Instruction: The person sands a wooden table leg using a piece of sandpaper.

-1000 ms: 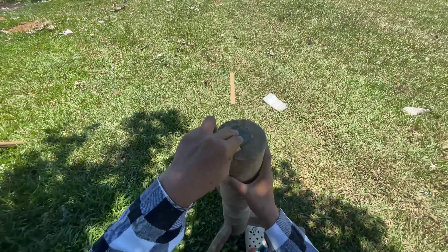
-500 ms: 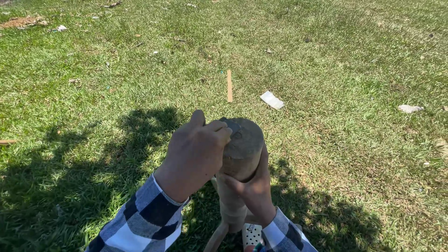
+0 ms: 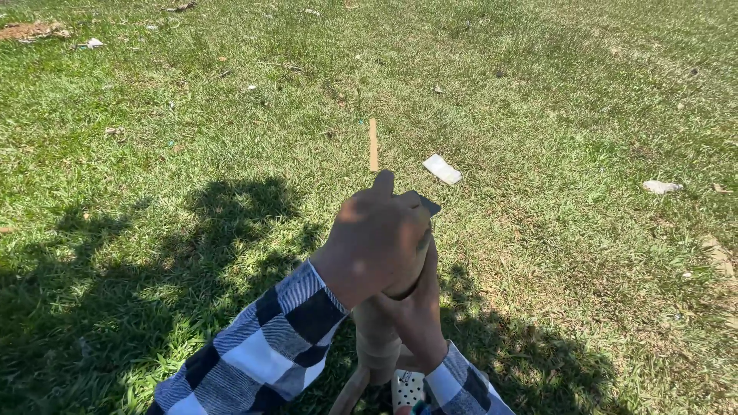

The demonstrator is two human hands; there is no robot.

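Here, the left hand [image 3: 378,240] caps the post [image 3: 377,338] top; the right hand [image 3: 419,315] clasps it just below.

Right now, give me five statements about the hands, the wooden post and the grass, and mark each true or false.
1. The left hand lies over the top of the wooden post. True.
2. The right hand hangs free, away from the post. False: it grips the post below the left hand.
3. A thin wooden stick lies on the grass beyond the hands. True.
4. The sleeves are plain red. False: the left sleeve is checked in dark and white.
5. A flat white scrap lies right of the stick. True.
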